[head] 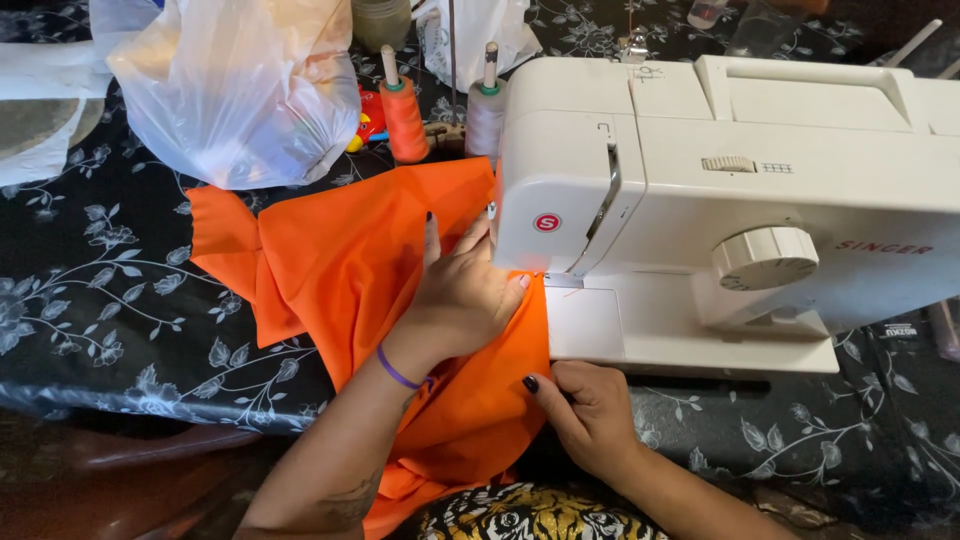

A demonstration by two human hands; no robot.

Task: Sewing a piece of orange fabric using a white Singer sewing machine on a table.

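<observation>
A bright orange cloth point(330, 260) lies spread on the table and runs under the head of a white sewing machine point(720, 190). My left hand point(462, 290) rests flat on the cloth just left of the needle area, fingers spread, a purple band at the wrist. My right hand point(585, 405) pinches the cloth's near edge in front of the machine bed, thumb on top. The needle itself is hidden behind the machine head and my left hand.
An orange thread spool point(405, 118) and a pale spool point(485, 115) stand behind the cloth. A white plastic bag point(245, 85) sits at the back left. The table wears a black cloth with grey flowers point(110, 290). A brown seat point(130, 470) is at bottom left.
</observation>
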